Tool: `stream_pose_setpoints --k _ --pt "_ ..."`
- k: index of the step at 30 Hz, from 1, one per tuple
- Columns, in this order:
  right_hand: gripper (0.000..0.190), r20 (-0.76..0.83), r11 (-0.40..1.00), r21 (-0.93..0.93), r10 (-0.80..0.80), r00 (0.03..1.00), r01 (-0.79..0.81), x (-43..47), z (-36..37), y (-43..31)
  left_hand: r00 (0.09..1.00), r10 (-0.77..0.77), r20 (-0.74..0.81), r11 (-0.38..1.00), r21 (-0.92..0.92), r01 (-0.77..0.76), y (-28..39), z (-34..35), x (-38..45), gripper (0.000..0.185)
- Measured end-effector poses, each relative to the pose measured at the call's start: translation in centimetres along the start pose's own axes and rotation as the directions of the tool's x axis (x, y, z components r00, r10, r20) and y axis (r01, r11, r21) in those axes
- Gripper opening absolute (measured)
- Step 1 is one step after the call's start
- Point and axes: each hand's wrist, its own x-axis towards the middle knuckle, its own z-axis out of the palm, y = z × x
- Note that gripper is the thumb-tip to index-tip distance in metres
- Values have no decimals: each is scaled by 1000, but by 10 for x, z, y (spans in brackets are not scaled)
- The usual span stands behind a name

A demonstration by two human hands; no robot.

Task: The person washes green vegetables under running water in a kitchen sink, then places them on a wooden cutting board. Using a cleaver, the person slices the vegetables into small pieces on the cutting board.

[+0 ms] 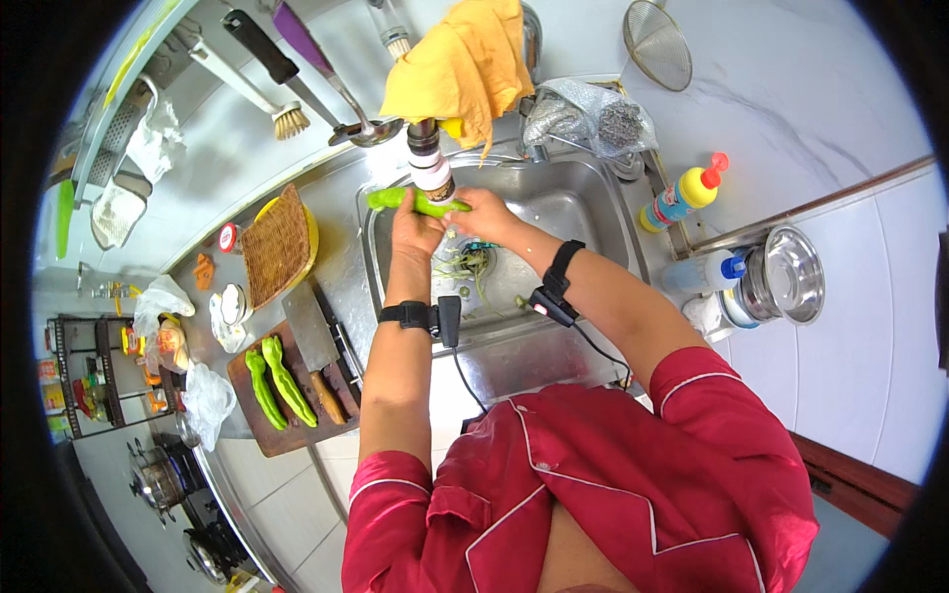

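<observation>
Under the tap's spout [431,169] a long green pepper [390,199] lies crosswise over the steel sink [571,178]. My left hand [417,231] grips it from below, near the middle. At its right end are the fingers of my right hand [485,216], also closed on it. Whether water is running is hard to tell. Below the hands, green and pale vegetable scraps [474,265] lie around the drain. Two more green peppers, one whole-looking [261,389] and one creased or split [288,382], rest on the wooden cutting board [270,442].
A cleaver [308,330] lies on the board beside the peppers. Left of the sink stands a brown woven pad [278,244] in a yellow basket. A yellow cloth [460,70] drapes over the tap. Right of the sink are a detergent bottle [678,199] and steel bowls [793,274].
</observation>
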Motion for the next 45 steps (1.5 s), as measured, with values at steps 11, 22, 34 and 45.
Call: stream_pose_setpoints --k 11,22,34,45 --pt "36 -211 949 -315 -88 973 18 16 -101 18 972 -232 33 968 107 227 -53 23 -30 23" --pt "41 -194 699 -710 -75 978 -87 54 -101 13 986 -4 -164 957 286 51 -27 -4 -99 22" --pt "36 206 973 -229 56 977 -7 -56 33 1 950 205 -234 797 603 -23 -21 15 -118 49" --pt "28 -224 916 -297 207 952 -269 -87 79 28 677 717 168 -33 978 -208 94 -127 -199 48"
